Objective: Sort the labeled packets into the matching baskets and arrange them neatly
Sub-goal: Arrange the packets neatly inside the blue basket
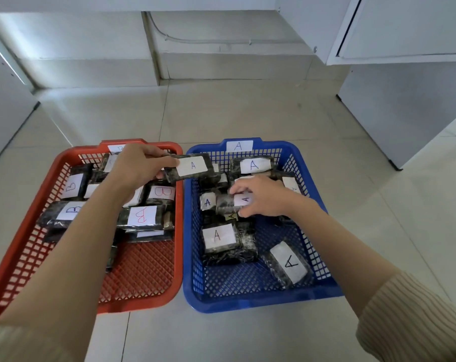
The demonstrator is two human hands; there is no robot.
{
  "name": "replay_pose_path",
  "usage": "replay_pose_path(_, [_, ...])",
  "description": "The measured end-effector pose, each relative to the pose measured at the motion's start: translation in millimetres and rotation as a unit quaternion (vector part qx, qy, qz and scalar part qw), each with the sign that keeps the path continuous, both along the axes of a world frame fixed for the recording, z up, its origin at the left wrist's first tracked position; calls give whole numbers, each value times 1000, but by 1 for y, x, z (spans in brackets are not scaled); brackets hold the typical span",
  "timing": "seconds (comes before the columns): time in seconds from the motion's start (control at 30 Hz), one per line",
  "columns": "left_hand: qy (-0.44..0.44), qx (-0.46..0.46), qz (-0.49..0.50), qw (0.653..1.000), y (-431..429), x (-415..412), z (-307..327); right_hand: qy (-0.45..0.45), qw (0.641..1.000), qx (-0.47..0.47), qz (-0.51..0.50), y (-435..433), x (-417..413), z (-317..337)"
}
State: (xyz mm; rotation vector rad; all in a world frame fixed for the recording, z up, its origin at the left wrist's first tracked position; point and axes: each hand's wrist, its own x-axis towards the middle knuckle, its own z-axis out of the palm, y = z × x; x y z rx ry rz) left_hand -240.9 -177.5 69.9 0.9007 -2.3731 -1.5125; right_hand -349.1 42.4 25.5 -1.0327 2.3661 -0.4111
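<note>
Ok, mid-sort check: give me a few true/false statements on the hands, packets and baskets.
1. The left hand holds a packet labelled A. True.
2. The blue basket carries a B tag. False: its tag reads A.
3. The right hand is empty. False: its fingers grip a second packet, also A, inside the blue basket.
4. The red basket holds B packets. True.
</note>
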Motion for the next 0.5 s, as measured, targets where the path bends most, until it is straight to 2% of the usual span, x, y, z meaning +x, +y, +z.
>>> replay_pose_path(0.13, [13, 12, 1, 1000, 3, -5, -1, -98, 994, -26, 37, -23, 1, -6])
replay_pose_path(0.33, [36, 17, 8, 999, 5, -8, -5, -106, 993, -40, 38, -26, 3, -21])
replay_pose_path(0.5, [30, 29, -8, 999, 12, -8, -15, -118, 990, -83, -14, -23, 8, -35])
